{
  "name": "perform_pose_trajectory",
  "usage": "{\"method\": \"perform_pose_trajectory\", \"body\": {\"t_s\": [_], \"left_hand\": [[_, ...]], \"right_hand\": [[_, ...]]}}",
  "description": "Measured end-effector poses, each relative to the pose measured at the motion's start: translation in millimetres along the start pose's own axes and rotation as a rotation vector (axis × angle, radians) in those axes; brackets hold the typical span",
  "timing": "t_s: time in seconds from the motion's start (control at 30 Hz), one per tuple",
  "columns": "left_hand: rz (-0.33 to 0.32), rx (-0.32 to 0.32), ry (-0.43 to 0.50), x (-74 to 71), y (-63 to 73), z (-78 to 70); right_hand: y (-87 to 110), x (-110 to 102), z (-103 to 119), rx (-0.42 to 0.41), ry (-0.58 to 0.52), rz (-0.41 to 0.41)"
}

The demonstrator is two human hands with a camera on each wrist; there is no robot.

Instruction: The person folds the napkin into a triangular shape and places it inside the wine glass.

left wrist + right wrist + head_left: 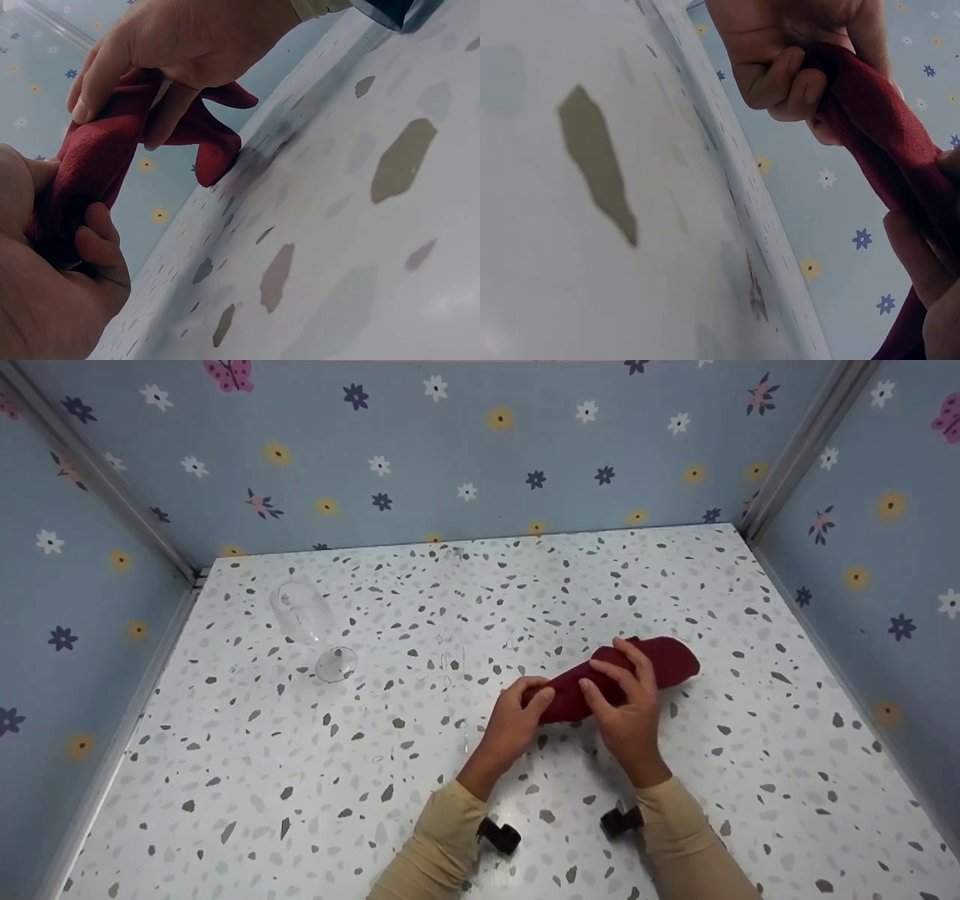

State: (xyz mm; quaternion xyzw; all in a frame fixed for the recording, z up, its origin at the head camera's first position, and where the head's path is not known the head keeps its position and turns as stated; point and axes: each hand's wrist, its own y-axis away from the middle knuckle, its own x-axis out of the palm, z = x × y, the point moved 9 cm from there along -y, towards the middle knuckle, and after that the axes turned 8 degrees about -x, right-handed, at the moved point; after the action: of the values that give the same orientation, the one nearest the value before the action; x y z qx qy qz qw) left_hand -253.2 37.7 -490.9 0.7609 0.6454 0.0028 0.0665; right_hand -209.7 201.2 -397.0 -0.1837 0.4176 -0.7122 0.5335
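A dark red cloth (571, 695), bunched into a long roll, is held just above the speckled table. My left hand (517, 720) grips its left end, with the fingers curled around the fabric in the right wrist view. Further along, my right hand (628, 709) holds the cloth's middle between thumb and fingers. Beyond that hand, the loose right end of the fabric spreads out and droops. In the left wrist view, cloth (105, 154) stretches between both hands and its hanging tip comes close to the tabletop.
A clear stemmed glass (304, 615) appears to stand upright at the table's left, its round base nearer me. Faint clear marks, perhaps wet, show on the tabletop (405, 795) left of my hands. Flower-patterned panels (420, 442) enclose the back and sides.
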Motion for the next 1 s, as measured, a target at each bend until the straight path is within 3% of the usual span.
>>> {"method": "perform_pose_trajectory", "body": {"t_s": [0.33,0.8,1.0], "left_hand": [[0.02,0.017,-0.066,6.3,4.3,-3.7],[0.091,0.095,-0.04,11.0,5.3,-7.2],[0.069,0.043,-0.005,7.3,1.7,1.5]], "right_hand": [[0.0,-0.6,0.7,0.027,0.028,-0.035],[-0.2,-6.3,-2.8,0.04,0.039,-0.067],[-0.1,-9.7,-4.9,0.062,0.026,-0.081]]}}
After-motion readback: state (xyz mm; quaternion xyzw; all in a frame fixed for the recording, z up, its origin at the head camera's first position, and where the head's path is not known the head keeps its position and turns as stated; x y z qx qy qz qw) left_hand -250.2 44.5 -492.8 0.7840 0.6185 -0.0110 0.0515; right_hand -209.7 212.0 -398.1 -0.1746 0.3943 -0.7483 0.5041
